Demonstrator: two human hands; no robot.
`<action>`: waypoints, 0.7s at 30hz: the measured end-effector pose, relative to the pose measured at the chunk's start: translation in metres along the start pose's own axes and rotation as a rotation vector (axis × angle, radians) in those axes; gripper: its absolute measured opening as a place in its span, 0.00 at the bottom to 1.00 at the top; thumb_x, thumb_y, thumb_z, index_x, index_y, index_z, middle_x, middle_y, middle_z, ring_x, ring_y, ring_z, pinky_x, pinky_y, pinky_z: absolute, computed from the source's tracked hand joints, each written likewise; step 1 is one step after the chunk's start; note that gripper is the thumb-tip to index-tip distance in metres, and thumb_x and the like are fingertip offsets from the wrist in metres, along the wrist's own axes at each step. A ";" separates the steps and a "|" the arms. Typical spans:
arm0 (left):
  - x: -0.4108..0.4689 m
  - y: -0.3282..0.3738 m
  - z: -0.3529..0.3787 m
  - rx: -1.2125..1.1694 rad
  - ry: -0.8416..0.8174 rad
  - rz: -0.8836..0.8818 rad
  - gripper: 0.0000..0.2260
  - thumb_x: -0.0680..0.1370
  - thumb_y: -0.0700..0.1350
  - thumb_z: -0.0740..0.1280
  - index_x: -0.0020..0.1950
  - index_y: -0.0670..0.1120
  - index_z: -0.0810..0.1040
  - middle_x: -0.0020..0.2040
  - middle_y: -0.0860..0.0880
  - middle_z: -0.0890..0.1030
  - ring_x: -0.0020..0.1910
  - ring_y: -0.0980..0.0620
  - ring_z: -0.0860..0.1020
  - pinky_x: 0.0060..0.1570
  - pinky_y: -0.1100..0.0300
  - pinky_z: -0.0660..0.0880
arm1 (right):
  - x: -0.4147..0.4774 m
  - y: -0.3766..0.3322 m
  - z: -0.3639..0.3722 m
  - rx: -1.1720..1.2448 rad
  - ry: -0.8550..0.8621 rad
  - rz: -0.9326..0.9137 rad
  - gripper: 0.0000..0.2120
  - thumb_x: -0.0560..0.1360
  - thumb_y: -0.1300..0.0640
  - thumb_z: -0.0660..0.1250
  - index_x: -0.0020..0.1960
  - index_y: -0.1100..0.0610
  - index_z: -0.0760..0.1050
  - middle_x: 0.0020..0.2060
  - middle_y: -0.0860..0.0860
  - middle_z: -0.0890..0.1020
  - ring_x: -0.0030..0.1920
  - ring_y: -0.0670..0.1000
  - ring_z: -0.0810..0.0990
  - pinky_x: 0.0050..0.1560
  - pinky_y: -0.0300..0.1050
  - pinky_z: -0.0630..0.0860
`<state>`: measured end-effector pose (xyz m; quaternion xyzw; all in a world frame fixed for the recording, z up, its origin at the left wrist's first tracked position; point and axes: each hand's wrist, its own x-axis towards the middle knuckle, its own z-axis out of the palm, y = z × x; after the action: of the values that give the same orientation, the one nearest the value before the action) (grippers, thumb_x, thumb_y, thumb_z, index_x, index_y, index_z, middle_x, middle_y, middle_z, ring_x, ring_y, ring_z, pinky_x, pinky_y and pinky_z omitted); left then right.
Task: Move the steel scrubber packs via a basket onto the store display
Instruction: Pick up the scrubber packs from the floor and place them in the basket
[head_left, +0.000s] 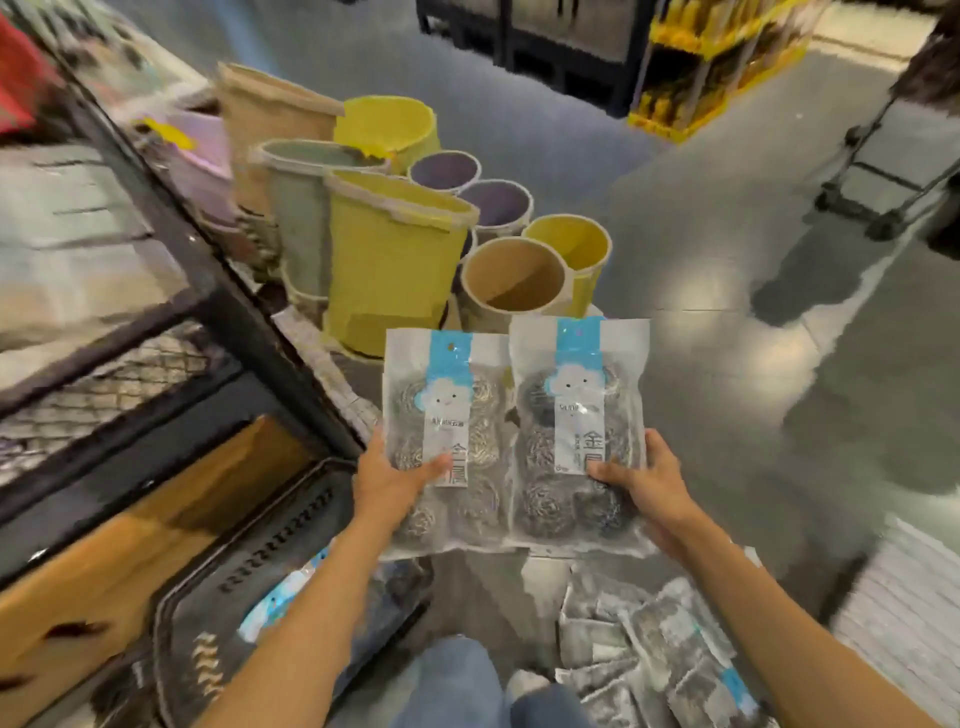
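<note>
I hold two steel scrubber packs upright in front of me, side by side. My left hand (390, 475) grips the left pack (445, 415) at its lower left edge, thumb on the front. My right hand (649, 486) grips the right pack (579, 410) at its lower right edge. Both packs are clear bags with a blue and white label strip and steel coils inside. A black plastic basket (249, 587) sits low at the left with one pack (283, 592) in it. A heap of several more packs (654, 649) lies on the floor at the lower right.
A black metal display rack (171, 322) with mesh shelves runs along the left, with a cardboard box (130, 561) under it. Stacked yellow, green, tan and purple bins (395, 249) stand ahead. Grey floor extends to the right, with a trolley (893, 176) far right.
</note>
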<state>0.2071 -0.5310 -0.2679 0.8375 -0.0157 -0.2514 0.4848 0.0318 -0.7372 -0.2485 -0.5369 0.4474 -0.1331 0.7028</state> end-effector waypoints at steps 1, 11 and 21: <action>-0.008 -0.014 -0.021 -0.031 0.050 -0.032 0.32 0.62 0.53 0.80 0.62 0.49 0.73 0.58 0.49 0.79 0.57 0.48 0.77 0.55 0.50 0.76 | -0.003 0.003 0.020 -0.024 -0.055 0.014 0.22 0.65 0.74 0.73 0.49 0.55 0.70 0.45 0.55 0.81 0.43 0.53 0.81 0.45 0.48 0.81; -0.044 -0.163 -0.179 -0.342 0.443 -0.294 0.40 0.52 0.62 0.81 0.60 0.50 0.74 0.56 0.48 0.80 0.55 0.46 0.79 0.51 0.44 0.78 | -0.033 0.041 0.214 -0.342 -0.395 0.098 0.24 0.66 0.73 0.73 0.58 0.61 0.69 0.46 0.60 0.81 0.40 0.56 0.80 0.36 0.44 0.81; -0.021 -0.269 -0.218 -0.314 0.436 -0.523 0.48 0.51 0.68 0.79 0.66 0.48 0.73 0.60 0.50 0.79 0.58 0.50 0.78 0.57 0.48 0.77 | -0.016 0.116 0.314 -0.541 -0.385 0.237 0.27 0.64 0.73 0.74 0.59 0.60 0.71 0.51 0.60 0.81 0.48 0.59 0.81 0.49 0.55 0.78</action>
<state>0.2254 -0.2077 -0.3924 0.7626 0.3410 -0.1819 0.5187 0.2312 -0.4823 -0.3345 -0.6632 0.3847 0.1764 0.6173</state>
